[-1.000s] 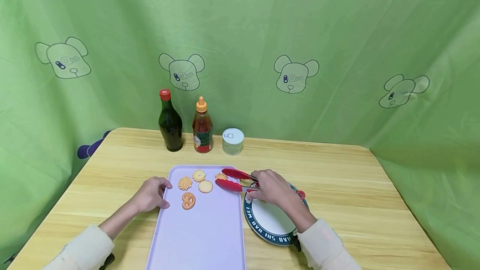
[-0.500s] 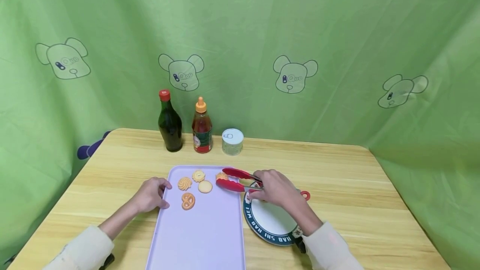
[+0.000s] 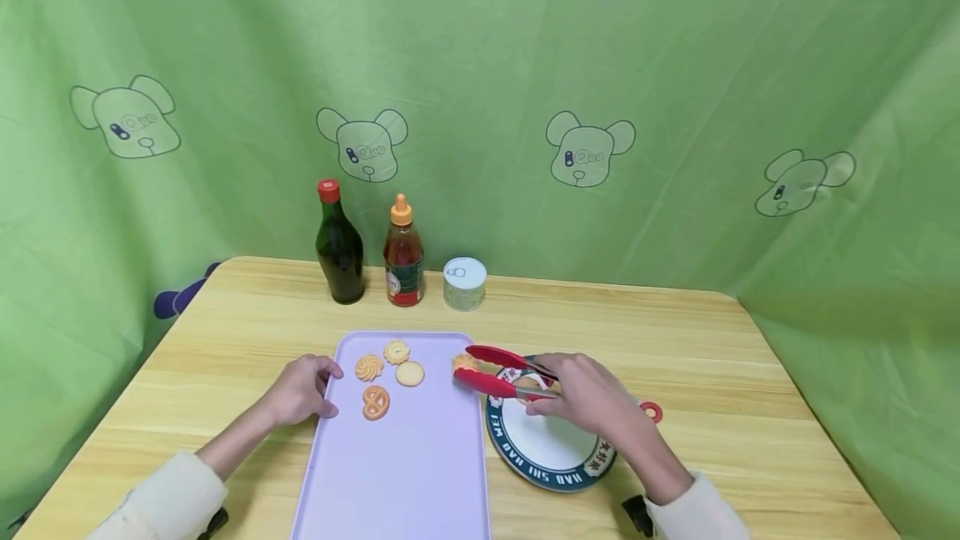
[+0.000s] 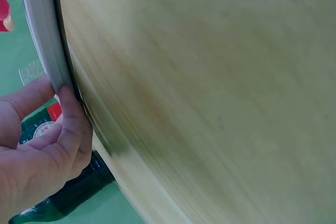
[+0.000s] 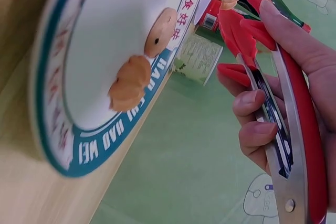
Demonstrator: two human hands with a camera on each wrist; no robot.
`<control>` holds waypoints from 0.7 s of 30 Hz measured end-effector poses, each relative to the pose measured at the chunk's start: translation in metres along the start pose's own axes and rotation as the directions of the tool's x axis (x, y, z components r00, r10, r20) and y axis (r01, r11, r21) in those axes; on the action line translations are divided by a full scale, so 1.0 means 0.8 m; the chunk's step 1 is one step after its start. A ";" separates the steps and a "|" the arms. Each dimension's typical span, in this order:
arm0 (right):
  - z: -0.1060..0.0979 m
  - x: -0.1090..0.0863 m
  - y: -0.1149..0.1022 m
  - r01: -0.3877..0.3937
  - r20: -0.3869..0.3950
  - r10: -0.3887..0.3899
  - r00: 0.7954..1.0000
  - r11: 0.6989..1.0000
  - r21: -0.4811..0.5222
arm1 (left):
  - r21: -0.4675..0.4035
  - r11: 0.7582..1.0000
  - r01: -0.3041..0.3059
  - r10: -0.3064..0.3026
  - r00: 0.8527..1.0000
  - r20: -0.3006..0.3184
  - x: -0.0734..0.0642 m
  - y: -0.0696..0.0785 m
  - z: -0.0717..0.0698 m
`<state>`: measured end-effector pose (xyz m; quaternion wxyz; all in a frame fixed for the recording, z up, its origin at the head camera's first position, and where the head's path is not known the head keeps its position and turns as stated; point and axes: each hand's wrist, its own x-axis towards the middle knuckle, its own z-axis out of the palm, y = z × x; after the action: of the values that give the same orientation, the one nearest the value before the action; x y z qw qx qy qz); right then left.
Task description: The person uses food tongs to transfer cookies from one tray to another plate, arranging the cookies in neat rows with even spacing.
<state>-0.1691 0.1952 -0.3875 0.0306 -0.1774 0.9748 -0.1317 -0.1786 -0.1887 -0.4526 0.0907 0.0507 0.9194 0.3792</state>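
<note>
Cookie [image 3: 464, 362] in red tongs [image 3: 486, 383] has neared the plate [image 3: 551, 444].

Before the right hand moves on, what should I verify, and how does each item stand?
1. Ridged golden cookie between the red-and-silver metal tongs: ok.
2. Right hand gripping the tongs: ok.
3. Left hand holding the edge of the lilac rectangular tray: ok.
4. Bare space on the round, teal-rimmed white plate beside its two tan cookies: ok.
5. Ridged cookie over the plate: not ok, at the tray's right edge.
6. Tightness of the tongs' pinch: cannot tell.
</note>
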 end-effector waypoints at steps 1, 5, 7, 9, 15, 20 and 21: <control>-0.001 -0.003 0.002 -0.008 0.004 0.008 1.000 1.000 0.001 | 0.001 1.000 0.003 -0.003 1.000 0.001 0.000 0.000 0.000; -0.004 -0.015 0.007 -0.028 0.004 0.028 1.000 0.999 0.015 | 0.003 1.000 0.005 -0.005 1.000 0.003 0.000 0.001 0.000; -0.006 -0.022 0.010 -0.034 -0.001 0.034 0.999 0.999 0.014 | 0.002 1.000 0.008 -0.008 1.000 0.004 0.000 0.000 0.000; -0.007 -0.029 0.014 -0.034 -0.009 0.034 0.999 0.999 0.010 | 0.001 1.000 0.005 -0.005 1.000 0.004 0.000 0.000 0.000; -0.006 -0.048 0.027 -0.070 0.008 0.070 0.998 0.997 0.010 | -0.005 1.000 0.004 -0.004 1.000 0.003 0.000 0.000 0.000; -0.005 -0.062 0.037 -0.105 0.017 0.105 0.994 0.994 -0.002 | -0.015 1.000 0.007 -0.007 1.000 0.003 -0.001 -0.001 0.001; -0.005 -0.064 0.039 -0.108 0.020 0.108 0.994 0.994 -0.003 | -0.015 1.000 0.010 -0.010 1.000 0.003 -0.001 -0.002 0.001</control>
<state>-0.1319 0.2424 -0.3916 0.0473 -0.1258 0.9828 -0.1270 -0.1778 -0.1891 -0.4540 0.0941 0.0461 0.9167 0.3855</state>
